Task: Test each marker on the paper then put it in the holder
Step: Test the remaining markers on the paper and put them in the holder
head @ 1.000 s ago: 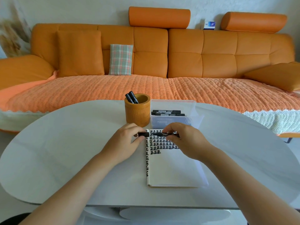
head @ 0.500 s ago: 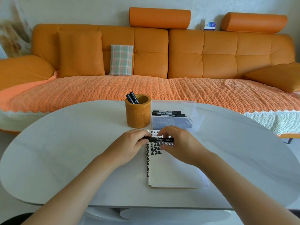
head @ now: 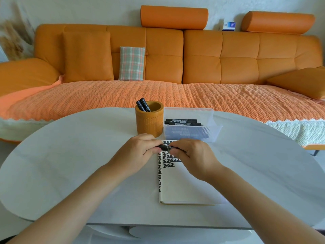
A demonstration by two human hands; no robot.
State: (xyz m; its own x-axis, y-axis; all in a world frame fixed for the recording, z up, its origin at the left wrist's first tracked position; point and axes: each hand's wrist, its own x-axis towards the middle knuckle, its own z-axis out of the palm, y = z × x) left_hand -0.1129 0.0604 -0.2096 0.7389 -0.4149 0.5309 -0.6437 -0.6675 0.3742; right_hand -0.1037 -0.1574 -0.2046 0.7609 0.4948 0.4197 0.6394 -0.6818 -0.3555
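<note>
One marker [head: 166, 147] gripped at both ends by curled left hand [head: 139, 152] and right hand [head: 191, 155]; long axis held crosswise between hands, above top of paper [head: 184, 187]. Holder [head: 149, 120] seen just beyond left hand, nearer it than right.

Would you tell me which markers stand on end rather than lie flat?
The two markers in the holder; the boxed markers lie flat, and the left hand and right hand hold one marker level.
</note>
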